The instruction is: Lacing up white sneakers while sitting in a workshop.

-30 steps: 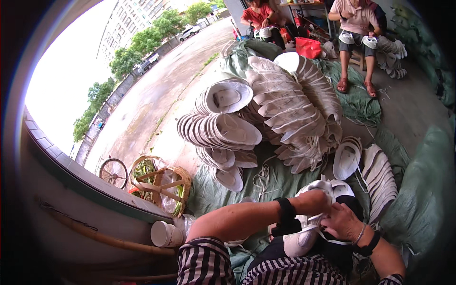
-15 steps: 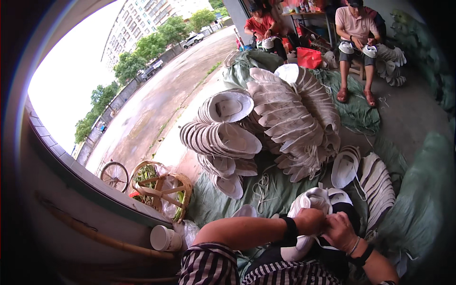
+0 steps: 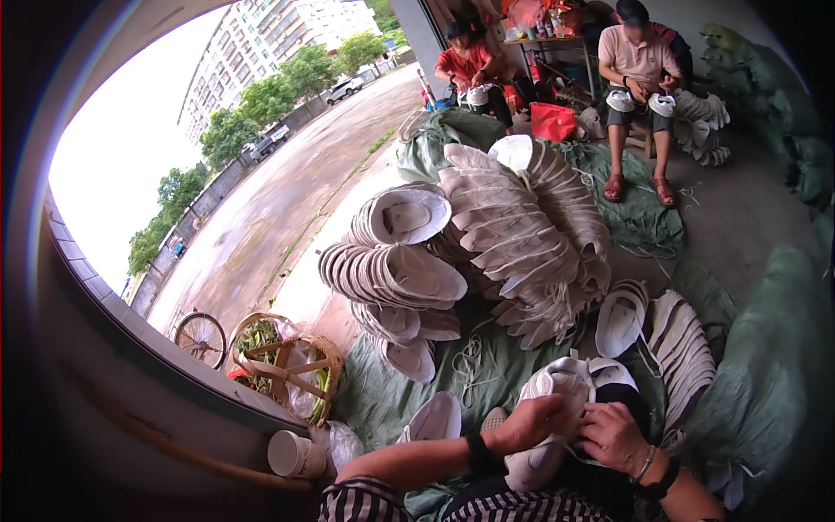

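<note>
A white shoe upper [image 3: 562, 381] rests on my lap, with another pale upper [image 3: 532, 467] nearer to me. My left hand [image 3: 531, 424] is closed at the side of the first upper, fingertips pinched; what they hold, perhaps a lace, is too small to make out. On the other side, my right hand [image 3: 614, 437] has its fingers bent over the upper's edge, gripping it. A thin white lace [image 3: 577, 454] hangs below the right fingers. Behind the hands sits a further white upper [image 3: 611, 374], partly over dark cloth.
Stacked uppers [image 3: 513, 235] pile up ahead on green sheeting [image 3: 370, 370]. More stacks [image 3: 683, 348] stand right, beside a green sack [image 3: 758, 348]. A wicker basket [image 3: 326, 370] and white bucket [image 3: 294, 454] stand left. Two people [image 3: 639, 65] [image 3: 470, 65] sit beyond, handling shoes.
My hands have come apart: the left has moved left and down from the right, which stays by the upper. The whole view has shifted slightly.
</note>
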`<state>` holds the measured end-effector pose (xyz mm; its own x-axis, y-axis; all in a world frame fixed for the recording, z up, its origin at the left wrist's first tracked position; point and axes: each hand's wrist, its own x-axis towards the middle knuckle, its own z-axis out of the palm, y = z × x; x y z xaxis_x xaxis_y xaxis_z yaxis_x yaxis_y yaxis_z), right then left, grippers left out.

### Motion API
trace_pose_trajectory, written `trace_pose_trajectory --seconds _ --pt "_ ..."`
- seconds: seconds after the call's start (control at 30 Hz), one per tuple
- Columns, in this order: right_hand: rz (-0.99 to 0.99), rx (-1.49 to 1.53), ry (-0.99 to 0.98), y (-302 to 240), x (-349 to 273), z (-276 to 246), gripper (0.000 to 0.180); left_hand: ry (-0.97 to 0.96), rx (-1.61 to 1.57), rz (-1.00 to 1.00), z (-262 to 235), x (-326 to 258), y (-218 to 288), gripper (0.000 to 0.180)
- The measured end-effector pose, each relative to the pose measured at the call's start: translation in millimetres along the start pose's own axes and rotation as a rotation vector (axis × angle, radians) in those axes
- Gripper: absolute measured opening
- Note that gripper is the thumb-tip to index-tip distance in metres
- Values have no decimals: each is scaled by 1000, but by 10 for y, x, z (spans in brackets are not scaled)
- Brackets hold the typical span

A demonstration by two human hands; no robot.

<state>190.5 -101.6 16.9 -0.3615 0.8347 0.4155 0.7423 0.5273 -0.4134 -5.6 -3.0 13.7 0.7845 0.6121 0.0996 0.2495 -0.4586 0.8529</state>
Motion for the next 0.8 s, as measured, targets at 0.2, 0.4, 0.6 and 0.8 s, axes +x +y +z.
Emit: trace_pose_trajectory --seconds 0.2,0.4,0.6,0.8 --pt "217 238 -78 -342 150 338 29 141 200 200 -177 -114 -24 13" --pt "362 391 46 -499 226 621 33 169 250 311 -247 -227 88 21" --pt "723 873 -231 -412 130 356 17 510 304 142 -319 -49 -412 17" --pt "1073 1472 787 966 -1222 -751 20 1011 -124 -232 -2866 -1016 -1937 10"
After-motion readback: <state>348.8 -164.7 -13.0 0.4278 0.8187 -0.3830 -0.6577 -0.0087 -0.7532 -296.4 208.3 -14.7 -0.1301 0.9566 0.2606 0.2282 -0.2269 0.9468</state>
